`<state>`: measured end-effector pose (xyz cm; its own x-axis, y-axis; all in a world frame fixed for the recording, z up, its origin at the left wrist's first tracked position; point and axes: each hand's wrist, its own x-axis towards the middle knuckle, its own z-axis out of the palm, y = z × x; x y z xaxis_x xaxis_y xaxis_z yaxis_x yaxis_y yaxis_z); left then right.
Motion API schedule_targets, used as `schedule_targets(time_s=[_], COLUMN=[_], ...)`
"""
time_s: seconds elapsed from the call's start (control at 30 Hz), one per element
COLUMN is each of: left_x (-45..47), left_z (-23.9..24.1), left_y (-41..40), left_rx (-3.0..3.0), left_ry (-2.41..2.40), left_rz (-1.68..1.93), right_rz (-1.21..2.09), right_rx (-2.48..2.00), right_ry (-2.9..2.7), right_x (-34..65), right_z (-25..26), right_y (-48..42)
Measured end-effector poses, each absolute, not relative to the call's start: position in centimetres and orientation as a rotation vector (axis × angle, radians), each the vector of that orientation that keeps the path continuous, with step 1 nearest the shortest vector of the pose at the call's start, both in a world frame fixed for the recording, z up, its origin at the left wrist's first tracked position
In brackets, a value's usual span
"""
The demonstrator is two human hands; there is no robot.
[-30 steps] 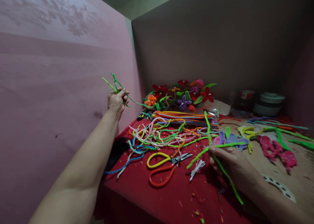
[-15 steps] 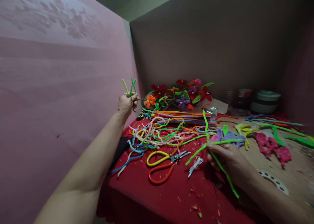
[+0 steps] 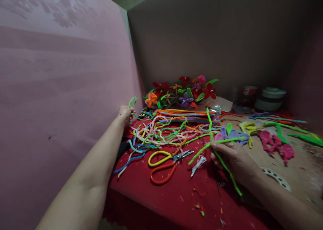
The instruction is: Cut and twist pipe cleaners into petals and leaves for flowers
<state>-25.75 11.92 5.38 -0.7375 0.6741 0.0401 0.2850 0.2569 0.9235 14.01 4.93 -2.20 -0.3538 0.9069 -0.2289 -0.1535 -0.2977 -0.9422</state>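
My left hand [image 3: 126, 114] reaches to the far left edge of the table, by the pink wall. Its fingers are closed on green pipe cleaners [image 3: 133, 102], whose ends stick up above the fist. On the right, my right hand [image 3: 228, 153] pinches bright green pipe cleaners [image 3: 209, 124] where they cross, and their ends point in several directions. Between the hands lies a tangle of coloured pipe cleaners [image 3: 168, 136]. Scissors [image 3: 164, 167] with one yellow and one red handle rest in front of it, next to a small white bundle [image 3: 199, 165].
Pipe-cleaner flowers [image 3: 185, 100] stand at the back before a bundle of straight pipe cleaners [image 3: 186, 115]. On the right, a board [image 3: 271, 159] bears pink shapes [image 3: 276, 146], yellow pieces and a white perforated piece [image 3: 276, 178]. A lidded container [image 3: 270, 99] stands behind. Scraps litter the red cloth [image 3: 156, 203].
My left hand has lowered toward the table with the green pipe cleaners still in it. My right hand keeps its pinch. The whole view has shifted slightly.
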Motion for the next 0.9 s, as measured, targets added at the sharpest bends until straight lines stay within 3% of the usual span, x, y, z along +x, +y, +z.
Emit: schedule_targets(time_s=[0.3, 0.53, 0.7, 0.9], left_x=[-25.6, -23.9, -19.5, -14.6], left_z=[3.6, 5.5, 6.5, 3.2], left_y=[12.2, 12.2, 11.0, 10.6], left_rx=[1.155, 1.628, 1.997, 2.228], left_ry=[2.301, 2.454, 2.175, 1.887], left_rz=[1.054, 0.992, 0.748, 0.363], right_rz=[1.759, 1.748, 1.750, 1.756], right_rx=[-1.053, -1.036, -0.966, -0.939], right_ry=[-1.176, -1.178, -1.172, -1.189], right_x=[14.2, 14.1, 14.2, 14.2], right_z=[-2.0, -2.1, -2.4, -2.9], right_y=[4.8, 4.9, 5.0, 5.1])
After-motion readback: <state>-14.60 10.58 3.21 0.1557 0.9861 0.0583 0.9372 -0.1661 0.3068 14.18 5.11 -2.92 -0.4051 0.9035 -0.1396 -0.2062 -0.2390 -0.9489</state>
